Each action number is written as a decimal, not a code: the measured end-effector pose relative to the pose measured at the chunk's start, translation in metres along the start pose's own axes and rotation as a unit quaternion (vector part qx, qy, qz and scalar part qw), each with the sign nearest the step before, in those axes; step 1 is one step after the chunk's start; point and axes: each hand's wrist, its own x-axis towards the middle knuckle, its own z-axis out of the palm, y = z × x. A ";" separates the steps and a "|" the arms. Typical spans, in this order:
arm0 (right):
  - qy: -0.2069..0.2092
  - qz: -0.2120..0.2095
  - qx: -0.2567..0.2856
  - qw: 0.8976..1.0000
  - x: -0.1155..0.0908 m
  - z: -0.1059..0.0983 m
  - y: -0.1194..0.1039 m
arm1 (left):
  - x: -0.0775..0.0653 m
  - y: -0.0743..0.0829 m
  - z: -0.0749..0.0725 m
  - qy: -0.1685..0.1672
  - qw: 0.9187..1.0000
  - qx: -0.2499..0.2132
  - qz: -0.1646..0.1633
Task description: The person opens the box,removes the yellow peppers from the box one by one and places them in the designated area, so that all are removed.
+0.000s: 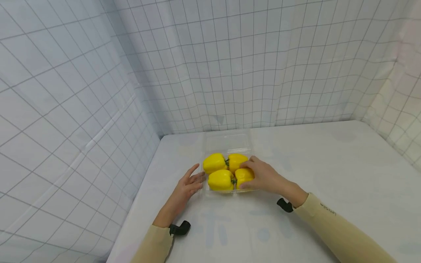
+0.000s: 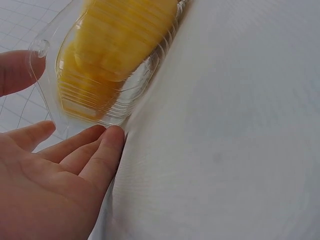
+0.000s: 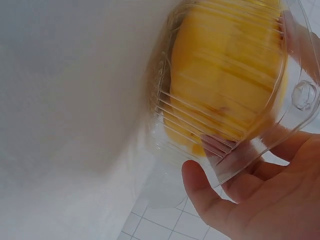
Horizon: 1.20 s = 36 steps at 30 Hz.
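Several yellow bell peppers sit in a clear plastic clamshell box, its lid (image 1: 227, 140) folded back on the far side. My right hand (image 1: 264, 177) reaches in from the right and holds the front-right bell pepper (image 1: 244, 176) between thumb and fingers. Beside it lie the front-left pepper (image 1: 220, 180), the back-left pepper (image 1: 214, 163) and the back-right pepper (image 1: 236, 160). On the left, my left hand (image 1: 185, 190) has its fingers extended at the box's side. In the left wrist view, its fingertips reach the box wall (image 2: 95, 107).
A white cloth-covered table (image 1: 315, 175) lies under the box. White grid-patterned curtains (image 1: 230, 73) stand behind and at both sides. A black wrist camera (image 1: 180, 228) is strapped to the left wrist, another black camera (image 1: 284, 205) to the right.
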 end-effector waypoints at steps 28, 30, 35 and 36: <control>0.006 -0.007 0.043 0.999 0.001 -0.002 0.006 | 0.001 -0.001 0.005 -0.001 1.000 0.015 0.021; 0.001 -0.017 0.035 0.999 0.001 -0.002 0.007 | 0.000 -0.001 0.004 -0.004 0.999 0.019 0.027; -0.021 -0.025 0.026 0.999 0.001 -0.004 0.006 | -0.001 -0.001 0.005 -0.005 0.999 0.022 0.030; -0.026 -0.024 0.025 0.999 0.001 -0.004 0.006 | -0.001 0.000 0.005 -0.003 0.999 0.022 0.029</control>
